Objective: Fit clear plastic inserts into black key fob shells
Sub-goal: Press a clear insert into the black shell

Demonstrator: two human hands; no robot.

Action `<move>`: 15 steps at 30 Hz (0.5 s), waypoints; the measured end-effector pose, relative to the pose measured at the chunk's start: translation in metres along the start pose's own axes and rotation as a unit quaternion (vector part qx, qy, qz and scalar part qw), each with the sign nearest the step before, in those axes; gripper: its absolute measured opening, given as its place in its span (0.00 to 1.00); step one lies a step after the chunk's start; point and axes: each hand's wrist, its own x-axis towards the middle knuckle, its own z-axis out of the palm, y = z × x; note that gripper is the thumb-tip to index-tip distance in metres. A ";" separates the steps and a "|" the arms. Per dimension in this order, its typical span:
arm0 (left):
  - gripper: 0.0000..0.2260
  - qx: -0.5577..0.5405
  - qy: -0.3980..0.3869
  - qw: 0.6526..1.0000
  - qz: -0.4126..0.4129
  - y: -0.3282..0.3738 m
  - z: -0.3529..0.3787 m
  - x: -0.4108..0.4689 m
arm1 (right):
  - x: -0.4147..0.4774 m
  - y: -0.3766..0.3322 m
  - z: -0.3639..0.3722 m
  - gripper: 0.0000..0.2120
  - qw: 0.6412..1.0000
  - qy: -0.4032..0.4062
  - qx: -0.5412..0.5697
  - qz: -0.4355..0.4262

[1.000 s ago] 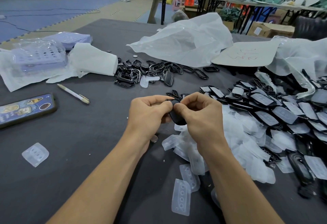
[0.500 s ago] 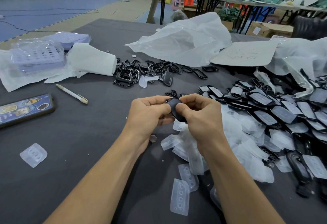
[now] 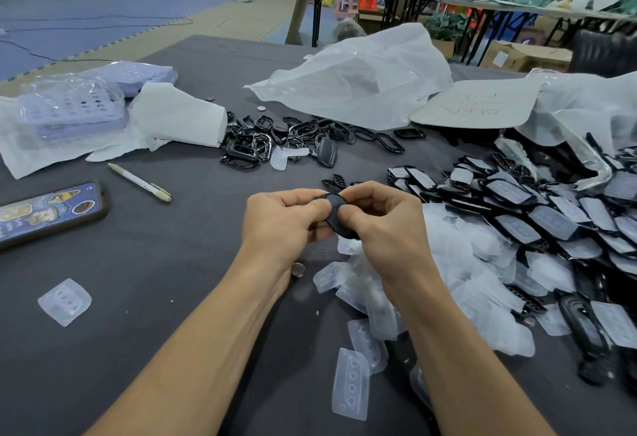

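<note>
Item under work: one black shell, held clear of the counter, above its middle and somewhat toward the near edge.

Grip: both hands are on it. The fingers of my left hand are curled round the shell's left end, with the thumb pressed flat on the face turned up at me. The fingers of my right hand are curled round the right end, the thumb laid on the same face. The two thumbs sit close together, almost touching.

Governing relation: the shell lies directly between the two sets of fingertips. Its long axis runs on a slant, the far end toward the left hand and the near end dropping toward the right palm. Neither hand is nearer; the shell is shared evenly.

Insert: not visible. The upturned face is plain black, and I cannot tell whether a clear piece is seated underneath.

Judgement: any pressing has to act across the short width, with the thumbs pushing against the fingers behind. If the shell rolls along its axis, the fit may seat unevenly.

Stock: loose clear inserts lie just below my right wrist, toward the near edge. Filled shells are heaped toward the right edge. Empty shells lie beyond my hands, toward the far edge.
</note>
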 end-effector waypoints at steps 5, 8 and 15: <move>0.07 -0.004 -0.019 1.000 -0.006 0.001 -0.001 -0.001 | 0.000 0.002 0.000 0.09 1.000 0.003 -0.024 -0.003; 0.14 0.044 -0.054 0.998 0.000 0.005 -0.006 0.001 | 0.001 0.002 -0.001 0.09 1.000 0.014 -0.020 -0.004; 0.07 0.110 -0.062 0.992 0.022 0.005 -0.011 0.003 | 0.001 0.003 -0.001 0.13 0.999 0.016 -0.033 -0.005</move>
